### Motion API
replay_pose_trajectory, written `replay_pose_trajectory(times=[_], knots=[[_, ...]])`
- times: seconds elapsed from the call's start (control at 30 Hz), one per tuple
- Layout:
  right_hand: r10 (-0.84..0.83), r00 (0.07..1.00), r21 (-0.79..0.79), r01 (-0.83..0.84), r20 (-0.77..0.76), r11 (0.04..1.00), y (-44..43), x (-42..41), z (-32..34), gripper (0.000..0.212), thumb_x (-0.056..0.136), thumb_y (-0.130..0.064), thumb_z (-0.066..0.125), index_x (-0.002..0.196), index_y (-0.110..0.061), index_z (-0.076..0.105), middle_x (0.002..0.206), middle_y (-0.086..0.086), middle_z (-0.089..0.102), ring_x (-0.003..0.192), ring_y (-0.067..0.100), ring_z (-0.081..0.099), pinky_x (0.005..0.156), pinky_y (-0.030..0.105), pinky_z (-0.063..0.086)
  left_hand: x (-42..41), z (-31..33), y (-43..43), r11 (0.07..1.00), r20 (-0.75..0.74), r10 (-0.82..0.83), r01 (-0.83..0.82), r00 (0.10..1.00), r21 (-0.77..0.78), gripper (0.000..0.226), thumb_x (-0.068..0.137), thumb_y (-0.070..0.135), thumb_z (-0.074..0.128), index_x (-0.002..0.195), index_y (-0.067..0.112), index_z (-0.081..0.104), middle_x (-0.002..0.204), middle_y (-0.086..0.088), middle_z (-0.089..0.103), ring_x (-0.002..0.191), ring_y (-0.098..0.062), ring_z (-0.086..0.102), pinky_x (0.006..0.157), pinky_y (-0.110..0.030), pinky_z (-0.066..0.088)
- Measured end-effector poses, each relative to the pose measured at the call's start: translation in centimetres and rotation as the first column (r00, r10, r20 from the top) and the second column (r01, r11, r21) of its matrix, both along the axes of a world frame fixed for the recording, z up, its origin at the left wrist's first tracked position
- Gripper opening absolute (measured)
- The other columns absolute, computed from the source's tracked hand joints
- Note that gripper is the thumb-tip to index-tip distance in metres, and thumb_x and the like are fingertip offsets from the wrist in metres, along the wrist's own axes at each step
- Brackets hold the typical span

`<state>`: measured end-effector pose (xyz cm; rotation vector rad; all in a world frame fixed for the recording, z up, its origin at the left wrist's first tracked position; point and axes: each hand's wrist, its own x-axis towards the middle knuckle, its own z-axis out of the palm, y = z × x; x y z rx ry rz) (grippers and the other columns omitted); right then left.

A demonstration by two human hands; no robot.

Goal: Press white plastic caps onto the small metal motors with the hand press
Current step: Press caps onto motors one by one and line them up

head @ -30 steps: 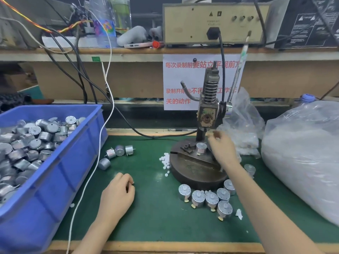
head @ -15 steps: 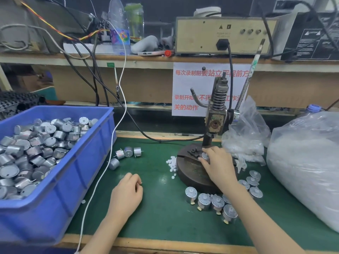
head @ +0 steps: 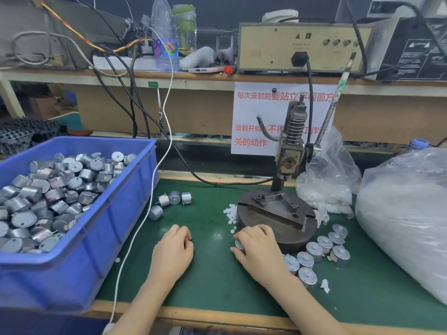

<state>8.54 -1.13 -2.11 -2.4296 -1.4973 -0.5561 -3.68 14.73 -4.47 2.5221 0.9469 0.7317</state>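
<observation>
The hand press (head: pixel 290 163) stands on a round dark base (head: pixel 278 221) on the green mat; its fixture holds no motor. My right hand (head: pixel 258 250) rests on the mat at the base's front left, fingers curled round a small metal motor (head: pixel 238 244) that is mostly hidden. My left hand (head: pixel 173 252) lies on the mat with fingers curled under; whether it holds anything is hidden. A small heap of white plastic caps (head: pixel 231 212) lies left of the base. Several capped motors (head: pixel 316 252) stand in front and to the right of the base.
A blue bin (head: pixel 101 238) full of bare motors fills the left. Several loose motors (head: pixel 174 198) lie beside it. Large clear bags of white parts (head: pixel 401 221) sit on the right. A white cable (head: pixel 135 238) runs down across the mat. A shelf with equipment lies behind.
My right hand took the motor off the press fixture and brought it down to the mat in front left of the base. The left hand has stayed put.
</observation>
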Motion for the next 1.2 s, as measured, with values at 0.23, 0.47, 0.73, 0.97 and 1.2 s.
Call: replay_pose_trajectory(times=[0.23,0.47,0.73,0.97,1.2], knots=[[-0.110,0.987,0.252,0.078,0.117,0.965,0.0,-1.2,-2.2,0.028,0.055,-0.019,0.083,0.081,-0.018,0.072,0.079,-0.003,0.065,0.075,0.019,0.064,0.092,0.038,0.033,0.0,-0.3,-0.3,0.997,-0.068,-0.004,0.009,0.998,0.075,0.011,0.088,0.017,0.046,0.091,0.014,0.056,0.090,0.005,0.049,0.090,-0.016,0.052,0.065,-0.029,0.038],[-0.140,0.981,0.274,0.099,0.136,0.957,0.4,-1.3,-2.3,0.016,0.059,-0.018,0.077,0.073,-0.018,0.068,0.078,-0.002,0.064,0.072,0.019,0.062,0.089,0.033,0.034,2.3,0.1,-1.7,0.996,-0.106,-0.044,0.051,0.993,0.069,0.023,0.093,0.036,0.047,0.109,0.023,0.057,0.103,0.006,0.051,0.103,-0.013,0.047,0.077,-0.025,0.039],[-0.149,0.985,0.302,0.115,0.091,0.946,0.4,-1.6,-2.2,0.010,0.062,-0.017,0.072,0.069,-0.020,0.064,0.074,-0.004,0.061,0.069,0.017,0.059,0.086,0.030,0.035,6.6,-0.2,-4.9,0.978,-0.196,-0.058,0.096,0.979,0.186,0.033,0.097,0.037,0.038,0.122,0.023,0.053,0.115,0.002,0.050,0.108,-0.019,0.043,0.089,-0.027,0.034],[-0.148,0.983,0.300,0.109,0.111,0.948,0.5,-1.5,-2.4,0.009,0.063,-0.016,0.069,0.069,-0.020,0.063,0.072,-0.004,0.059,0.068,0.018,0.058,0.083,0.030,0.035,7.4,0.1,-5.4,0.966,-0.232,-0.064,0.118,0.971,0.228,0.021,0.096,0.022,0.034,0.101,0.018,0.054,0.110,0.001,0.050,0.103,-0.020,0.044,0.082,-0.028,0.032],[-0.161,0.980,0.307,0.119,0.115,0.944,0.4,-1.7,-2.2,0.019,0.070,-0.016,0.044,0.068,-0.019,0.063,0.072,-0.003,0.059,0.066,0.019,0.057,0.075,0.028,0.034,7.5,-0.2,-5.1,0.956,-0.197,-0.122,0.169,0.973,0.241,0.020,0.093,0.023,0.041,0.102,0.019,0.058,0.107,0.001,0.051,0.102,-0.020,0.045,0.082,-0.027,0.034]])
